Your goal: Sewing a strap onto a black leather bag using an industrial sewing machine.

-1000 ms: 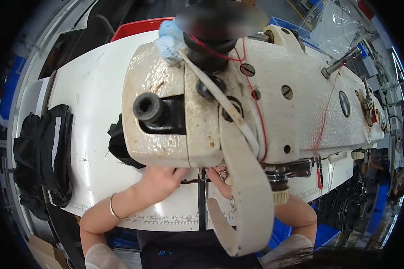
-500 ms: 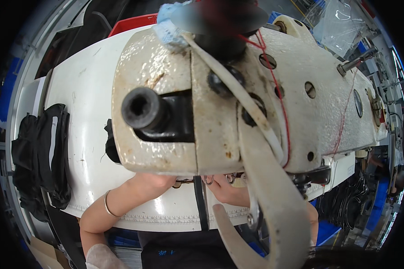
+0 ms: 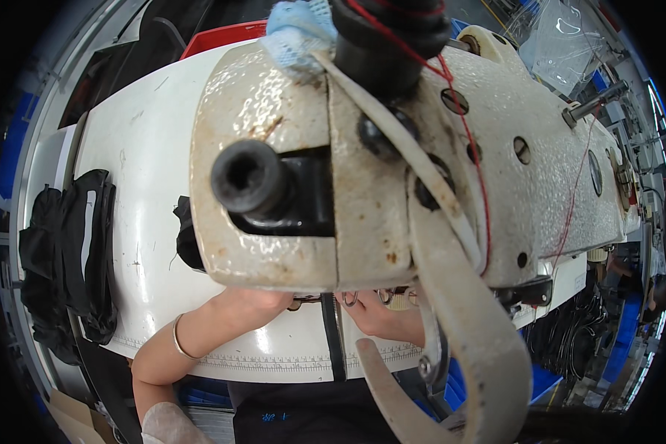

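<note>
Sewing looks unfinished

The black strip (image 3: pixel 332 340) runs between the left hand (image 3: pixel 263 301) and right hand (image 3: pixel 371 315), under the sewing machine (image 3: pixel 370 214). Some seems left; I can't see what's done. Fingertips hide, so I can't tell how open, or holding what.

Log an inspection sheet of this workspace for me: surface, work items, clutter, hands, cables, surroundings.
Surface: white table, ruler scale along the near edge.
Work items: sewing machine with red thread; black strip reaching the near edge.
Clutter: folded black cloth at the left; black piece partly hidden by the machine; blue cloth on top.
Hands: left hand and right hand either side of the strip, fingertips hidden under the machine.
Cables: black tangle at the right, kind unclear.
Surroundings: red bin beyond the table; clear plastic far right.
</note>
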Demonstrator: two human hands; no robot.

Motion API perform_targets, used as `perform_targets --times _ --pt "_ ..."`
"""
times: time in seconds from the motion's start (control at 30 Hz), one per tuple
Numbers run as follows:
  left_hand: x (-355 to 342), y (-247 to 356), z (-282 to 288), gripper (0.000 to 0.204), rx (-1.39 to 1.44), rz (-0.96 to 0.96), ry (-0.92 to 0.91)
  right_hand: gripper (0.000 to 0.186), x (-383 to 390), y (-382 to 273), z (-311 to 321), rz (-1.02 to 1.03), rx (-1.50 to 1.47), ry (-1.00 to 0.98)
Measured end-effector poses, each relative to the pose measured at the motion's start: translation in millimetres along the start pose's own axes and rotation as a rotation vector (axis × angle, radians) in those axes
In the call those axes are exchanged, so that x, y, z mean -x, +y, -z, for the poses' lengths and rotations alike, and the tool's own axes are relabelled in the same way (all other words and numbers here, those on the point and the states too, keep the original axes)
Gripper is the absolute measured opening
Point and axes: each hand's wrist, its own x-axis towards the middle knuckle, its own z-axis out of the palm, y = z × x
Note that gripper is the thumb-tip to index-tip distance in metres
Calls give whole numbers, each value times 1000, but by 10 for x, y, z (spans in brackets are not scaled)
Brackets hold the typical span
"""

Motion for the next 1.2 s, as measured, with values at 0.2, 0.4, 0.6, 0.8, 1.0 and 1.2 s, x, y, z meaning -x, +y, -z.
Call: perform_targets --times 0.2,0.4,0.6,0.8,1.0,1.2 --pt "-50 44 28 47 -51 -23 28 21 -7 -223 -75 -508 -1132 208" --pt "-77 114 78 45 -86 15 52 26 -9 48 41 -17 -77 2" --pt "-51 139 37 40 10 78 28 30 -8 91 28 90 168 55" --pt "-56 154 -8 39 -58 21 100 34 -32 143 44 131 200 78" --pt "-27 239 21 36 -151 32 -22 39 9 -40 15 168 613 -93" --pt "-89 341 50 33 -155 -7 -52 29 73 -63 49 -262 -524 63"
